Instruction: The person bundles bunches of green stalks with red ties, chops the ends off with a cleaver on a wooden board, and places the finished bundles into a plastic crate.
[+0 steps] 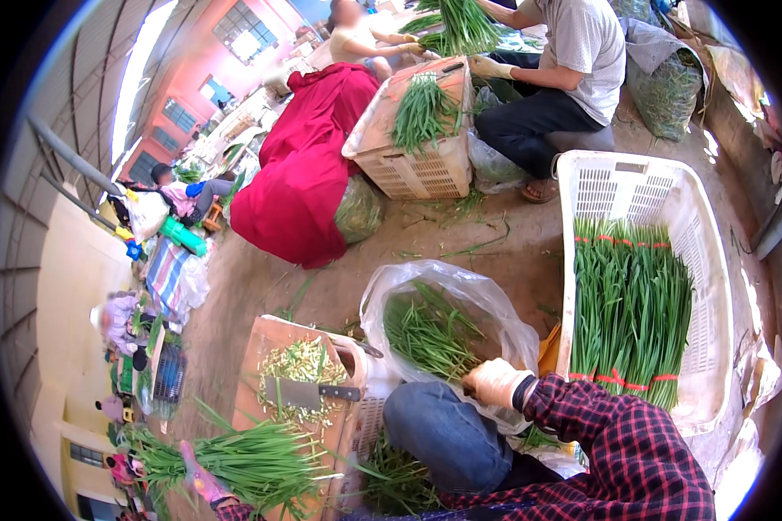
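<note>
On the left, my left hand point(202, 473), in a pinkish glove, is closed around a thick bunch of garlic chives point(265, 460). The cut ends of the bunch lie over the near part of a wooden board point(250, 382). A cleaver point(308, 392) with a dark handle rests there among chopped pale stem ends point(300, 360). My right hand point(493, 382), in a light glove, is at the near rim of a clear plastic bag point(447, 273). Its fingers are curled against the ends of loose chives point(430, 334) in the bag and partly hidden.
A white crate point(712, 330) at right holds chive bundles point(630, 304) tied with red bands. Ahead, a red cloth point(308, 165) covers a sack beside another crate point(417, 178) topped with a board and chives. A co-worker point(573, 78) sits beyond; a stuffed sack point(665, 91) stands behind.
</note>
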Tool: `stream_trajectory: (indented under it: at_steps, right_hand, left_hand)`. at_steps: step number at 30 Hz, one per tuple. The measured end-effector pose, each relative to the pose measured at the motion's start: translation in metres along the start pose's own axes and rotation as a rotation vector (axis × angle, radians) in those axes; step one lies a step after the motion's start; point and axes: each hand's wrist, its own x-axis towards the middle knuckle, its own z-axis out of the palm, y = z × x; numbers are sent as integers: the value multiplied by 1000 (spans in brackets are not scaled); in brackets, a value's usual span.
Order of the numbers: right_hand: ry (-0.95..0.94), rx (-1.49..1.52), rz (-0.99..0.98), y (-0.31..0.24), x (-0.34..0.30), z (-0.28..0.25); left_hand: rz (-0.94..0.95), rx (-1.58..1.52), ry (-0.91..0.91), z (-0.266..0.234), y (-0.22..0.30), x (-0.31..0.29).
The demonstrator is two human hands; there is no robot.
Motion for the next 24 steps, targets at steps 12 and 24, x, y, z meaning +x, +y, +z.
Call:
stream_trajectory:
  at_steps: [12, 24]
  right_hand:
    - [-67, -64, 87, 36, 5, 7]
    - [-63, -80, 103, 33, 10, 8]
  left_hand:
    - [2, 24, 7, 51, 9, -17]
    - [-125, 22, -46, 76, 15, -24]
